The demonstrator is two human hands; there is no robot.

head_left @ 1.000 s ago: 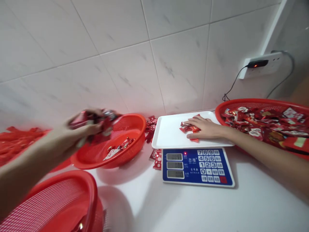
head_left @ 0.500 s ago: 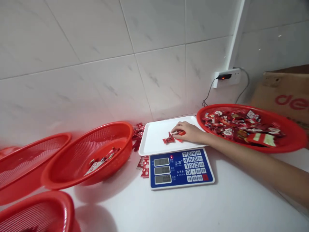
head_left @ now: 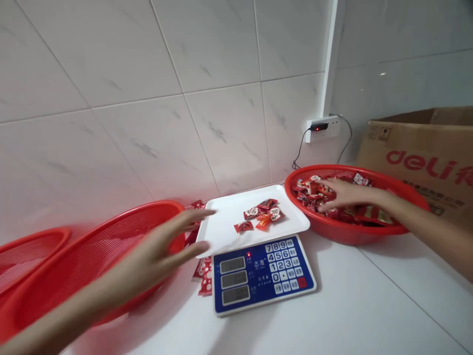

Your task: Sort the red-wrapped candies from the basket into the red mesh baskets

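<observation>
My left hand point(head_left: 162, 251) is open, fingers stretched out and holding nothing; it hovers over the rim of a red basket point(head_left: 92, 256) with its fingertips by the left edge of the white tray point(head_left: 225, 229). Several red-wrapped candies point(head_left: 260, 217) lie on that tray, which sits on a blue-faced digital scale point(head_left: 258, 276). My right hand point(head_left: 342, 193) lies flat, fingers spread, on the pile of red candies in the wide red basket point(head_left: 351, 231) at the right.
Another red basket point(head_left: 25, 251) stands at the far left. A few candy packets point(head_left: 204, 276) lie on the white counter between basket and scale. A cardboard box point(head_left: 417, 162) stands at the right; a wall socket point(head_left: 325, 128) with a cable sits on the tiled wall.
My right hand left the candies on the tray and moved right into the full basket. My left hand, out of view half a second ago, came back in, open, toward the tray. The view swung right.
</observation>
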